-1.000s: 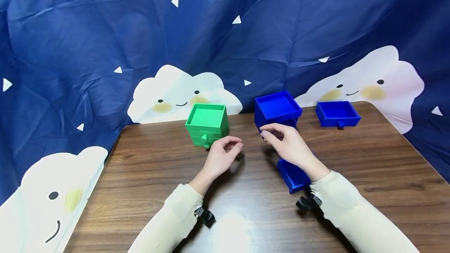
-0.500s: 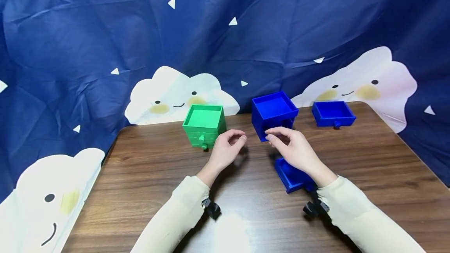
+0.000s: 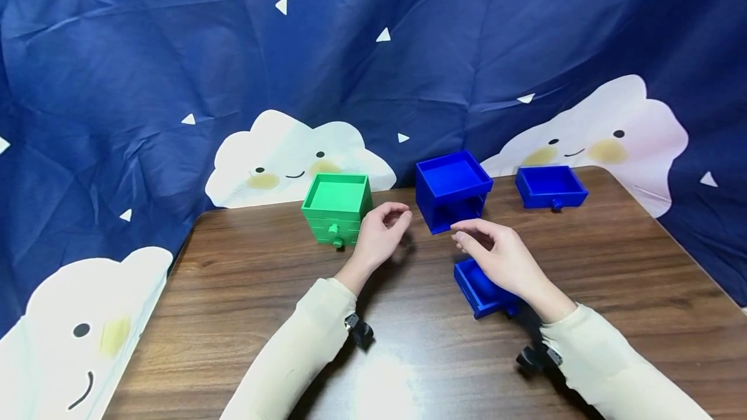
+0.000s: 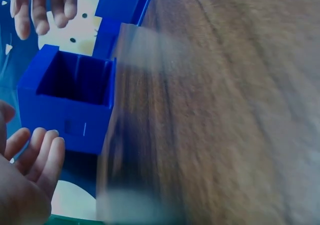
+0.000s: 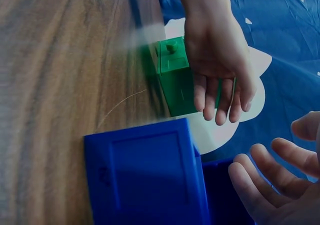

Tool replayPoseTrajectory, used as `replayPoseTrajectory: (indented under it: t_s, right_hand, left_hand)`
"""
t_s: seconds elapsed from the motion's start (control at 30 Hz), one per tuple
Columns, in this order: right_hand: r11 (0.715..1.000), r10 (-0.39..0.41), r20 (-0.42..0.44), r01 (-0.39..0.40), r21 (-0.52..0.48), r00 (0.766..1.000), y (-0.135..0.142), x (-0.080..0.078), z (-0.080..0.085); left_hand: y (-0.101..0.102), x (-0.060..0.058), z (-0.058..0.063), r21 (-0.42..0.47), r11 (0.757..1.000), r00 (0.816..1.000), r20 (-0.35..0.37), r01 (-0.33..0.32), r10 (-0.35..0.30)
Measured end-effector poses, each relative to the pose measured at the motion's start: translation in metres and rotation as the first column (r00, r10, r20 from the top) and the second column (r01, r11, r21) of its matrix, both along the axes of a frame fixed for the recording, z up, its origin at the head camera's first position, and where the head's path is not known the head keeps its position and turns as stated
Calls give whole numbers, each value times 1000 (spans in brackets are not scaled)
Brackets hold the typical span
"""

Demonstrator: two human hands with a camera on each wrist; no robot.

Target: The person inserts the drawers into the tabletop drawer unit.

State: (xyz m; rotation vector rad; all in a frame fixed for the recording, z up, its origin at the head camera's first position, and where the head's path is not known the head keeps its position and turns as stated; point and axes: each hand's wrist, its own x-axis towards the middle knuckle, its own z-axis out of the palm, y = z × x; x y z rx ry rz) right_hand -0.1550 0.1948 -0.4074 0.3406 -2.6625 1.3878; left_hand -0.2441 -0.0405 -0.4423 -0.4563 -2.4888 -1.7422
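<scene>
Holding nothing in loosely bent left hand and right hand. Could bump the near blue drawer, in front of the far blue box, by dipping right hand low.

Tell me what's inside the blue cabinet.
Through the open front of the blue cabinet, only its own inner walls show, partly in shadow. In the left wrist view, the near side wall hides the space just behind it.
</scene>
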Motion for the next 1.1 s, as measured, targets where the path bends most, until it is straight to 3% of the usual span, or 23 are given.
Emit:
replayPoseTrajectory:
  t_s: [0.53, 1.1]
  right_hand:
    - [999, -15, -37, 13, -42, 999, 13, 22, -2]
    - [997, -64, -104, 67, 30, 993, 21, 44, -10]
  left_hand:
    - [18, -23, 5, 10, 999, 997, -48, -53, 54]
    - [32, -39, 5, 56, 996, 996, -64, -62, 66]
